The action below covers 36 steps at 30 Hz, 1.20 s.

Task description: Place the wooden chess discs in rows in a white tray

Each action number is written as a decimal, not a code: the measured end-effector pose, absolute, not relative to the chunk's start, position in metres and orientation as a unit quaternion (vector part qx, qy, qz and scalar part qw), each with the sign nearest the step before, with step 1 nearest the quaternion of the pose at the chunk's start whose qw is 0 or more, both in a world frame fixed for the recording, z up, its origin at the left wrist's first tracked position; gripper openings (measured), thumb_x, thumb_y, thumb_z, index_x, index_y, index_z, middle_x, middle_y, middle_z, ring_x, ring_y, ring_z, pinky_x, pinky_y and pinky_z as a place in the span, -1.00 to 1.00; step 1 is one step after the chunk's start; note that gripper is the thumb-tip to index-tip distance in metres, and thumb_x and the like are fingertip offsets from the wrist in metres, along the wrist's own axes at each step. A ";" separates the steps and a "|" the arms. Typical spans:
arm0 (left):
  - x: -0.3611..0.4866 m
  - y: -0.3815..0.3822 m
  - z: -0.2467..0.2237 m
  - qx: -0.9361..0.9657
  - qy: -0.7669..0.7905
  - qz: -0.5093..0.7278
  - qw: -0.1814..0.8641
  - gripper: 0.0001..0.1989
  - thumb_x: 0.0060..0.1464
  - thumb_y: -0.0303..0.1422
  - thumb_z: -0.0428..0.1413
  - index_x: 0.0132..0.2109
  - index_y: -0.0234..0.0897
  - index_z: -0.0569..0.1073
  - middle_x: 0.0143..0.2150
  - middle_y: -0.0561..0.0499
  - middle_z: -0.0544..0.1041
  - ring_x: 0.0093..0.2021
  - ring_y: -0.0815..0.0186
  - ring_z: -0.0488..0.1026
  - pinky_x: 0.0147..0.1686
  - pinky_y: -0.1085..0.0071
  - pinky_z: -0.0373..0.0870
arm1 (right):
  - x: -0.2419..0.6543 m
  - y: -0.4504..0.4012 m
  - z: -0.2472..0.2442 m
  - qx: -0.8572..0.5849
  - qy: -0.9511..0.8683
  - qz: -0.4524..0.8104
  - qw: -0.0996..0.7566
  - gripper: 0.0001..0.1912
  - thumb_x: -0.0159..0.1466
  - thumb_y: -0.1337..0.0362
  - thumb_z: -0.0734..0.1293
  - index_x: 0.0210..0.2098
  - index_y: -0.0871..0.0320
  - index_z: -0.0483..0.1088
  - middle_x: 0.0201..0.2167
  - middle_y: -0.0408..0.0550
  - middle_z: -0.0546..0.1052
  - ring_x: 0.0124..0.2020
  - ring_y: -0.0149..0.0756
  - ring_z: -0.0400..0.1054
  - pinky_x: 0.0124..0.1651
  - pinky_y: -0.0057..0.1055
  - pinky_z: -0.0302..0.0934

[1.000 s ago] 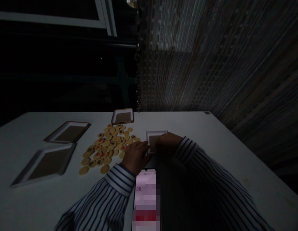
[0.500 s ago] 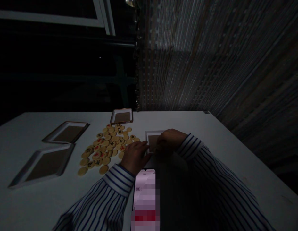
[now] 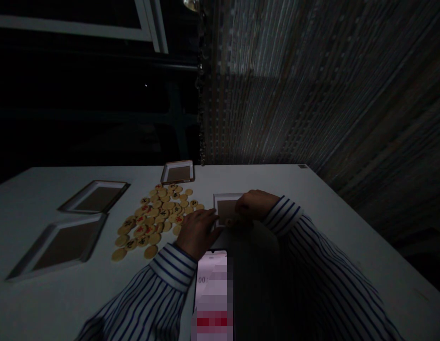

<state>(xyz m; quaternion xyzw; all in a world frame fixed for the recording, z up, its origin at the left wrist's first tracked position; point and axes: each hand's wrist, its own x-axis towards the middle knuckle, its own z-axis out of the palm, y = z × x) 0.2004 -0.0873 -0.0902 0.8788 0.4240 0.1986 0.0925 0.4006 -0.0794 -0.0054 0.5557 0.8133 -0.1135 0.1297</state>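
A shallow white-rimmed box point(image 3: 227, 195) with a brown bottom lies between my hands. My left hand point(image 3: 197, 233) rests at its near left corner, thumb and fingers apart, nothing visible in it. Over the right part of the box, my right hand point(image 3: 256, 204) is bent downward; its fingertips are lost in dark shadow, so what they hold cannot be made out. One small round piece point(image 3: 230, 221) shows inside the box near its front edge. Many round wooden pieces point(image 3: 163, 213), some with red or black characters, lie heaped left of my left hand.
Two shallow boxes point(image 3: 94, 196) point(image 3: 64, 244) lie on the left of the white table point(image 3: 330, 227), and another box point(image 3: 178, 172) stands behind the pieces. A lit phone point(image 3: 212, 293) lies between my forearms. A bead curtain hangs beyond the table's back edge.
A small round piece now shows in the box near its front edge. My right hand has shifted slightly, while my left hand stays at the box's corner. The view has moved a little.
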 end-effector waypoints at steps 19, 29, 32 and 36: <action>0.200 -0.089 -0.091 0.875 0.423 0.218 0.088 -0.66 -0.03 -0.22 0.08 -0.07 -0.16 0.40 0.02 -0.04 0.41 0.02 0.15 0.29 -0.01 0.10 0.21 | 0.402 -0.080 -0.005 0.570 0.803 -0.114 0.129 -0.72 0.10 0.29 0.20 -0.23 0.05 0.46 -0.28 -0.05 0.52 -0.25 -0.27 0.37 -0.26 -0.44 0.12; 0.200 -0.087 -0.091 0.875 0.426 0.209 0.093 -0.67 -0.03 -0.23 0.08 -0.09 -0.17 0.42 0.02 -0.05 0.41 0.02 0.13 0.29 -0.01 0.11 0.21 | 0.398 -0.076 -0.016 0.543 0.816 -0.111 0.164 -0.74 0.08 0.18 0.25 -0.26 0.02 0.47 -0.28 -0.06 0.52 -0.29 -0.26 0.38 -0.30 -0.44 0.13; 0.199 -0.086 -0.092 0.877 0.424 0.205 0.093 -0.67 -0.04 -0.23 0.08 -0.08 -0.17 0.42 0.02 -0.05 0.41 0.02 0.13 0.29 -0.01 0.11 0.21 | 0.396 -0.075 -0.018 0.536 0.818 -0.113 0.175 -0.69 0.08 0.08 0.24 -0.26 0.04 0.48 -0.30 -0.02 0.52 -0.31 -0.24 0.38 -0.34 -0.43 0.13; 0.200 -0.087 -0.091 0.879 0.424 0.202 0.089 -0.68 -0.03 -0.24 0.07 -0.08 -0.17 0.42 0.03 -0.03 0.41 0.02 0.14 0.29 -0.01 0.12 0.20 | 0.394 -0.076 -0.016 0.534 0.817 -0.118 0.181 -0.70 0.09 0.08 0.23 -0.26 0.04 0.48 -0.30 -0.01 0.52 -0.31 -0.24 0.38 -0.34 -0.41 0.13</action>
